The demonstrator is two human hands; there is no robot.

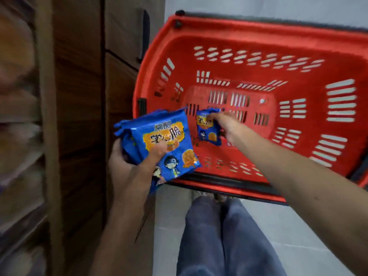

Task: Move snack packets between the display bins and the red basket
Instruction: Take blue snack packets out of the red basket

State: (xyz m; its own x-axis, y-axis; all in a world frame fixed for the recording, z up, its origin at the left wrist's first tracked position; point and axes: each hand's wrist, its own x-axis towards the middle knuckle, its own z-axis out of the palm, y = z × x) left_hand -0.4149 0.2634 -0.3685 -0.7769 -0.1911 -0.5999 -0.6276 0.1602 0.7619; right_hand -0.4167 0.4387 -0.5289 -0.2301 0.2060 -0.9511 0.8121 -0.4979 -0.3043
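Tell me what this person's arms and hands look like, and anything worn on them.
The left hand and right hand are ungloved, and the arms behind them are bare, with no sleeves in view. No watch, band or ring shows, though the picture is blurred. The legs below wear blue-grey trousers.

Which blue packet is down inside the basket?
The single packet gripped by the right hand; the left hand holds its stack at the basket's rim.

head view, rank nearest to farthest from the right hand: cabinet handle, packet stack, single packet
1. single packet, pinched in the right hand, low in the red basket
2. packet stack, to its left, held by the left hand
3. cabinet handle, far up on the left
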